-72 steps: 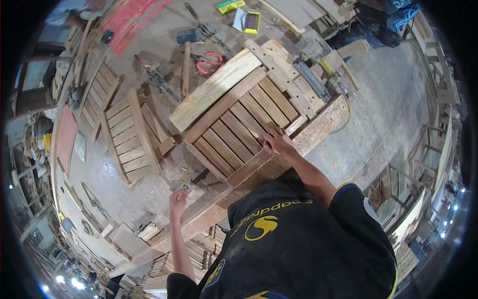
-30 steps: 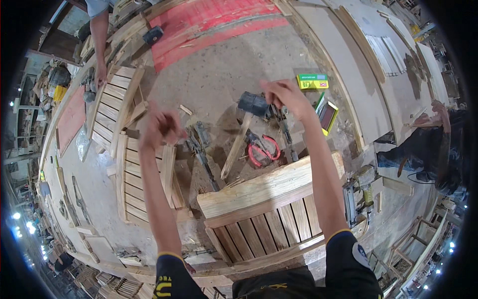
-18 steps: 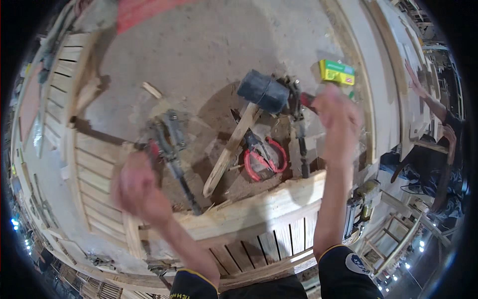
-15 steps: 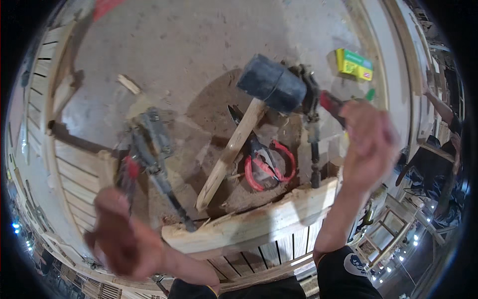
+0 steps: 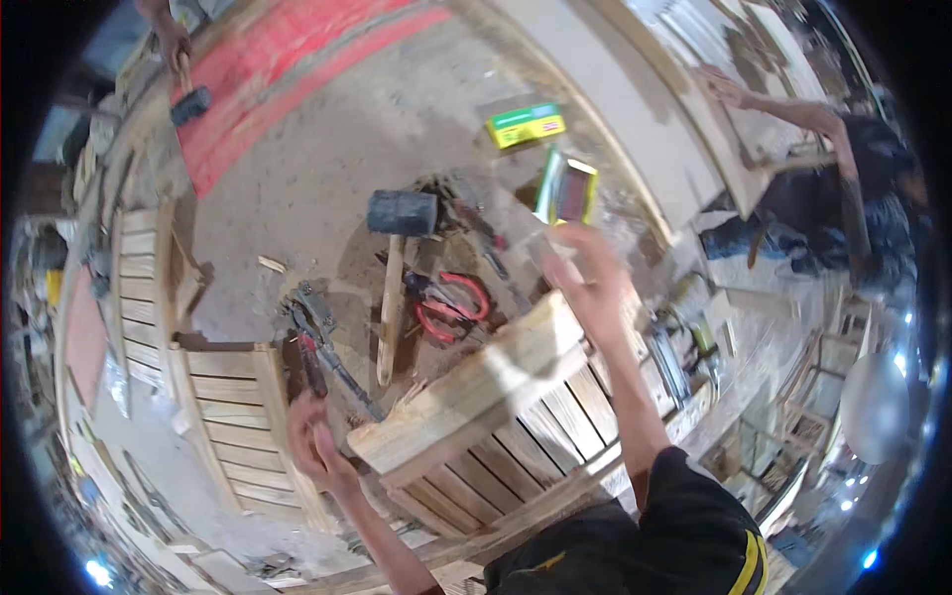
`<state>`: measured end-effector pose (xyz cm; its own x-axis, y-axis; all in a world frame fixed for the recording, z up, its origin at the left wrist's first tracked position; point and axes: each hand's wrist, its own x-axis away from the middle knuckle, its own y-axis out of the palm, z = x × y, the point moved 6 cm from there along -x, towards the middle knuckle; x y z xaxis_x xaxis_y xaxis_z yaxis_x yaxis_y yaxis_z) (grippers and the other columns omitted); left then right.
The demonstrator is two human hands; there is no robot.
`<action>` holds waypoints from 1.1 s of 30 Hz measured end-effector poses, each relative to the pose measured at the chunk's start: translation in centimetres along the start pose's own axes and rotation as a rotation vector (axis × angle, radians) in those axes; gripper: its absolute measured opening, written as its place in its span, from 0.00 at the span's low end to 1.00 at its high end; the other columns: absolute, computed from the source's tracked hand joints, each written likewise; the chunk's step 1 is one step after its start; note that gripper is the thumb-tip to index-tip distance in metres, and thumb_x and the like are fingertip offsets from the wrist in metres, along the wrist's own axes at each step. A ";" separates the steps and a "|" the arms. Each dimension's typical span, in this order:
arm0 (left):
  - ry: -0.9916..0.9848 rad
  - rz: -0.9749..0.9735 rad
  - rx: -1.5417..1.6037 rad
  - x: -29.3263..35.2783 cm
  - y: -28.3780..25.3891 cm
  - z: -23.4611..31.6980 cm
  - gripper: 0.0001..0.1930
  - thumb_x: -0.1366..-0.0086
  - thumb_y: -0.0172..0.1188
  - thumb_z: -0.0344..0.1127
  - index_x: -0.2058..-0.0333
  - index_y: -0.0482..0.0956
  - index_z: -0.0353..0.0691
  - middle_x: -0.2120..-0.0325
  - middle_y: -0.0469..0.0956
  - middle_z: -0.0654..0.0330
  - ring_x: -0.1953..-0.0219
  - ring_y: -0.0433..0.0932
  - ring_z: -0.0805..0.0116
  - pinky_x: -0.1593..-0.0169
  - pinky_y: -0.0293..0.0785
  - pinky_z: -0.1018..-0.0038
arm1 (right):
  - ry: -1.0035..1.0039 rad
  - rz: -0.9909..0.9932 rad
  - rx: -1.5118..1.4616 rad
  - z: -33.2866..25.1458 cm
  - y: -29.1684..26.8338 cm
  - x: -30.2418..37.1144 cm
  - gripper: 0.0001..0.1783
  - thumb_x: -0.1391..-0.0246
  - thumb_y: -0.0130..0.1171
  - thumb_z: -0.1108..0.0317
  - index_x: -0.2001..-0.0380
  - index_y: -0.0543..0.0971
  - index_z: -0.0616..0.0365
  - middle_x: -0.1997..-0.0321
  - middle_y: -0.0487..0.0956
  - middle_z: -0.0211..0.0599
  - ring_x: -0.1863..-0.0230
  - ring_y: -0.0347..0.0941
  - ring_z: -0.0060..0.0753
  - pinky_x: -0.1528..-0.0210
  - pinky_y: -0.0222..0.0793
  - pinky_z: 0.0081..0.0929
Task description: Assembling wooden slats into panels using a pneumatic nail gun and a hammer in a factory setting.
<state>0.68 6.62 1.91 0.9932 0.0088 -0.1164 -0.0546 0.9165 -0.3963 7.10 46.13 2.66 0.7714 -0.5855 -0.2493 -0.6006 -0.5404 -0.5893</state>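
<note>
My left hand point(image 5: 315, 441), blurred, has its fingers loosely apart beside the lower end of a red-and-black clamp handle point(image 5: 310, 362); whether they touch cannot be told. That handle belongs to a metal bar clamp point(image 5: 342, 362) at the left end of a pale wooden rail point(image 5: 476, 375). My right hand point(image 5: 593, 278) is open over the rail's right end, close below an open yellow-and-green box point(image 5: 575, 190) with dark contents. A second bar clamp point(image 5: 491, 248) stands left of it. Between the clamps lie a rubber mallet point(image 5: 402, 213) and red-handled shears point(image 5: 448, 305).
Slatted wood point(image 5: 516, 451) runs below the rail; another slatted panel point(image 5: 233, 416) is at left. A green-and-yellow box point(image 5: 526, 125) lies farther off. Beyond a red sheet's point(image 5: 228, 139) left edge, another person's hand point(image 5: 171, 42) holds a mallet point(image 5: 190, 104). Another person point(image 5: 843, 178) is at right.
The view has swung and widened, bringing in the red sheet and the open box. My right hand has left the right clamp's red handle; my left hand sits lower along its clamp handle.
</note>
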 end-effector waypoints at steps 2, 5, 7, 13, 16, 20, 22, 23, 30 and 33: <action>-0.108 0.110 -0.242 5.8 -7.4 -1.4 0.14 0.36 0.53 0.40 0.64 0.74 0.32 0.69 0.75 0.56 0.65 0.73 0.65 0.62 0.69 0.71 | 0.345 0.204 0.089 5.8 -10.3 4.1 0.20 0.61 0.62 0.78 0.60 0.77 0.58 0.57 0.78 0.43 0.53 0.74 0.39 0.49 0.68 0.31; -0.450 -0.112 -0.600 17.1 -18.1 -8.3 0.14 0.37 0.55 0.41 0.60 0.75 0.34 0.64 0.76 0.52 0.61 0.74 0.62 0.57 0.70 0.69 | 0.460 0.123 0.575 17.0 -23.1 12.5 0.26 0.62 0.63 0.70 0.54 0.72 0.60 0.54 0.75 0.48 0.52 0.72 0.52 0.49 0.67 0.42; -0.504 -0.214 -0.766 21.5 -19.0 -7.8 0.15 0.38 0.56 0.41 0.60 0.76 0.35 0.63 0.76 0.52 0.60 0.75 0.60 0.57 0.70 0.67 | 0.501 -0.072 0.647 19.8 -23.7 14.4 0.28 0.63 0.64 0.67 0.54 0.71 0.61 0.55 0.74 0.50 0.53 0.71 0.54 0.49 0.66 0.45; -0.419 -0.393 -0.732 24.8 -17.2 -9.2 0.24 0.37 0.50 0.54 0.56 0.77 0.38 0.60 0.77 0.45 0.56 0.74 0.45 0.54 0.69 0.58 | 0.299 -0.357 0.869 21.9 -20.9 12.8 0.27 0.64 0.63 0.68 0.58 0.68 0.64 0.55 0.73 0.54 0.55 0.72 0.54 0.58 0.73 0.44; -0.756 -0.349 -0.544 24.9 -17.6 -10.9 0.25 0.42 0.57 0.57 0.61 0.78 0.37 0.69 0.79 0.48 0.65 0.77 0.49 0.60 0.71 0.62 | 0.705 -0.505 0.059 22.0 -20.6 12.9 0.19 0.63 0.62 0.72 0.64 0.74 0.63 0.71 0.76 0.39 0.71 0.74 0.35 0.71 0.71 0.32; -0.555 -0.159 -0.699 24.6 -19.2 -12.3 0.22 0.42 0.60 0.52 0.70 0.78 0.33 0.79 0.77 0.51 0.72 0.77 0.58 0.67 0.70 0.65 | 0.971 -0.533 -0.752 15.2 -17.0 17.8 0.13 0.57 0.58 0.67 0.69 0.72 0.62 0.79 0.70 0.35 0.81 0.67 0.34 0.76 0.65 0.31; -0.544 -0.121 -0.662 24.1 -18.8 -10.3 0.22 0.42 0.60 0.50 0.73 0.78 0.32 0.81 0.76 0.51 0.74 0.77 0.60 0.68 0.69 0.65 | 0.993 -0.459 -0.829 9.3 -15.6 19.0 0.13 0.52 0.58 0.60 0.68 0.70 0.55 0.80 0.65 0.32 0.82 0.63 0.31 0.77 0.62 0.30; -0.527 -0.041 -0.569 23.4 -18.5 -8.5 0.21 0.42 0.59 0.49 0.74 0.77 0.31 0.82 0.75 0.51 0.76 0.75 0.62 0.70 0.68 0.66 | 1.022 -0.449 -0.715 6.7 -15.0 19.0 0.14 0.49 0.58 0.56 0.69 0.70 0.54 0.82 0.66 0.30 0.85 0.63 0.28 0.80 0.61 0.28; -0.550 0.327 -0.305 25.9 -20.5 -9.9 0.17 0.39 0.56 0.40 0.78 0.75 0.31 0.87 0.69 0.60 0.83 0.68 0.73 0.76 0.64 0.72 | 0.951 -0.674 -0.417 3.9 -11.0 19.1 0.16 0.47 0.56 0.55 0.68 0.71 0.57 0.89 0.65 0.30 0.92 0.61 0.25 0.89 0.57 0.25; -0.551 0.378 -0.293 25.7 -20.1 -9.0 0.16 0.38 0.55 0.38 0.79 0.74 0.32 0.88 0.69 0.62 0.83 0.66 0.74 0.76 0.63 0.72 | 0.911 -0.728 -0.361 4.1 -10.5 19.6 0.14 0.47 0.56 0.57 0.72 0.72 0.58 0.89 0.65 0.30 0.92 0.60 0.24 0.90 0.57 0.24</action>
<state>26.40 -15.17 -1.31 0.8044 0.5744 0.1515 -0.3528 0.6671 -0.6561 29.38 42.81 0.84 0.6097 -0.2066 0.7652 -0.2250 -0.9708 -0.0828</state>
